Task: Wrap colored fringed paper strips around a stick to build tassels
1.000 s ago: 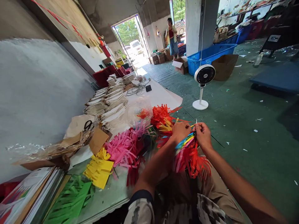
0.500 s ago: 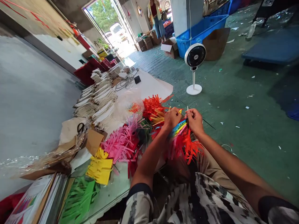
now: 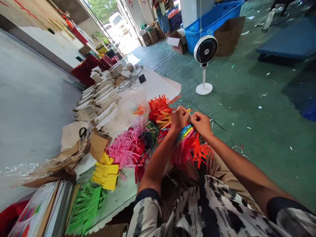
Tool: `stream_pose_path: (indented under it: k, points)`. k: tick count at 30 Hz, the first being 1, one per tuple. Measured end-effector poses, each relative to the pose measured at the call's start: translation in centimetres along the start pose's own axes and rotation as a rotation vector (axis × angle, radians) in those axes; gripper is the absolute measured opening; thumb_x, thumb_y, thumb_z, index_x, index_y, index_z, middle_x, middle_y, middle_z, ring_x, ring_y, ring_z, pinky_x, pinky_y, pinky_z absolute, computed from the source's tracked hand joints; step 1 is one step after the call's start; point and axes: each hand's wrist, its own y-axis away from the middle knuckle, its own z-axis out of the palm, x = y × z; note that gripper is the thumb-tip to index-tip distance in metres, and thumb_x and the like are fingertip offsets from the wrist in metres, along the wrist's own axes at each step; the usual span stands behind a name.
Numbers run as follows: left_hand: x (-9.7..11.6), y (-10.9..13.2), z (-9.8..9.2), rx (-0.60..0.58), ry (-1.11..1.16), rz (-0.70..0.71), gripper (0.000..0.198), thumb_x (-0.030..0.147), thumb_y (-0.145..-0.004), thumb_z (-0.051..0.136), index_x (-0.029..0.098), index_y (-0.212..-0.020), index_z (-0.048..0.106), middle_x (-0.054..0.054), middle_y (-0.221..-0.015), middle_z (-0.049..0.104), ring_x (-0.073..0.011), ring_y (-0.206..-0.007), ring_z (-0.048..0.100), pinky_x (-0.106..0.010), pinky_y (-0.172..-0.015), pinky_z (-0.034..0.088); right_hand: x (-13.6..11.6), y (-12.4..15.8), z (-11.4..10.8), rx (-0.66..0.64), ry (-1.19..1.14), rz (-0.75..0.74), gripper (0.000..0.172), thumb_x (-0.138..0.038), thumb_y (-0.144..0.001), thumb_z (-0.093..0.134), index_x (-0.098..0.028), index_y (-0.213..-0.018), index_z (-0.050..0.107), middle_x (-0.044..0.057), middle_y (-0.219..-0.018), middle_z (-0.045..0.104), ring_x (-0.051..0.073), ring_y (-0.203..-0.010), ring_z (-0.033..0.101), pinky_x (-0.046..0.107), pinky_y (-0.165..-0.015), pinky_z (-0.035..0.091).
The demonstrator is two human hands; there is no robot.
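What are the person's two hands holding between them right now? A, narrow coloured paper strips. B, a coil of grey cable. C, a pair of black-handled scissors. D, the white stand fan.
A: the left hand and right hand pinch the narrow coloured paper strips together, with a red paper fringe hanging below them.

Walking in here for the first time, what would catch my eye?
Probably the orange-red, pink, yellow and green fringed paper bunches heaped along the table. At the centre, the left hand and right hand pinch a rainbow-striped bundle. Farther off, a white fan stands on the green floor near a blue crate.
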Motion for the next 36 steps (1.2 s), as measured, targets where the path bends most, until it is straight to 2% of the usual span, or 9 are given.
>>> stream_pose_path:
  k: [4,9,18,25,28,30,33,36]
  points:
    - [0.0,0.3,0.1,0.009,-0.026,0.055,0.013,0.016,-0.101,0.068,0.023,-0.092,0.062,0.0,-0.087,0.076,-0.0163,-0.084,0.072,-0.026,-0.077,0.043,-0.4,-0.1,0.0,-0.007,0.017,0.031,0.017,-0.039,-0.078,0.061,-0.024,-0.069,0.062,0.0,-0.069,0.065,0.017,-0.066,0.053,0.032,-0.069,0.04]
    - [0.0,0.7,0.3,0.023,-0.071,0.112,0.011,0.014,-0.101,0.067,0.024,-0.097,0.063,-0.002,-0.095,0.077,-0.0179,-0.088,0.072,-0.027,-0.079,0.045,-0.7,-0.1,-0.1,-0.015,0.032,0.043,0.023,-0.043,-0.08,0.06,-0.025,-0.066,0.055,0.0,-0.068,0.061,0.016,-0.065,0.051,0.032,-0.069,0.039]
    - [0.0,1.3,0.0,0.032,-0.133,0.202,0.009,0.014,-0.106,0.061,0.022,-0.104,0.066,-0.007,-0.103,0.079,-0.022,-0.095,0.074,-0.029,-0.08,0.049,0.1,-0.3,0.2,-0.015,-0.006,0.048,0.03,-0.051,-0.085,0.06,-0.024,-0.072,0.062,0.0,-0.069,0.063,0.018,-0.067,0.053,0.033,-0.068,0.039]
    - [-0.3,1.8,-0.6,0.013,-0.049,0.326,0.01,0.011,-0.099,0.07,0.021,-0.103,0.071,-0.006,-0.107,0.082,-0.0209,-0.104,0.077,-0.028,-0.09,0.054,0.5,-0.3,0.0,0.011,-0.032,0.032,0.039,-0.061,-0.091,0.059,-0.024,-0.082,0.067,0.002,-0.077,0.069,0.02,-0.073,0.059,0.035,-0.072,0.042]
    - [-0.4,1.5,-0.9,0.019,0.051,0.248,0.009,0.019,-0.106,0.068,0.021,-0.1,0.075,-0.005,-0.106,0.085,-0.0197,-0.102,0.08,-0.028,-0.094,0.057,0.4,-0.3,0.0,0.003,-0.022,0.025,0.039,-0.062,-0.093,0.057,-0.025,-0.082,0.065,0.002,-0.076,0.067,0.02,-0.072,0.058,0.035,-0.072,0.042]
    - [-0.5,1.3,-1.0,0.007,0.132,0.184,0.009,0.022,-0.107,0.07,0.021,-0.111,0.079,-0.005,-0.11,0.087,-0.0198,-0.105,0.082,-0.029,-0.098,0.058,0.4,-0.2,0.0,-0.008,-0.023,0.026,0.038,-0.062,-0.093,0.057,-0.026,-0.081,0.064,0.001,-0.075,0.066,0.02,-0.07,0.057,0.035,-0.072,0.041]
    - [-0.5,0.9,-1.2,-0.073,0.206,0.15,0.027,0.02,-0.105,0.075,0.02,-0.132,0.08,-0.008,-0.12,0.088,-0.0221,-0.112,0.084,-0.031,-0.101,0.06,0.5,-0.2,-0.1,-0.024,-0.03,0.021,0.035,-0.06,-0.091,0.058,-0.026,-0.082,0.064,0.002,-0.076,0.067,0.021,-0.07,0.058,0.036,-0.072,0.042]
    - [-0.5,0.6,-1.3,-0.149,0.227,0.134,0.026,0.021,-0.106,0.072,0.019,-0.129,0.083,-0.008,-0.118,0.088,-0.0228,-0.11,0.085,-0.03,-0.098,0.061,0.5,-0.3,-0.1,-0.025,-0.03,0.001,0.034,-0.058,-0.091,0.058,-0.026,-0.08,0.063,0.002,-0.076,0.068,0.02,-0.07,0.058,0.035,-0.071,0.043]
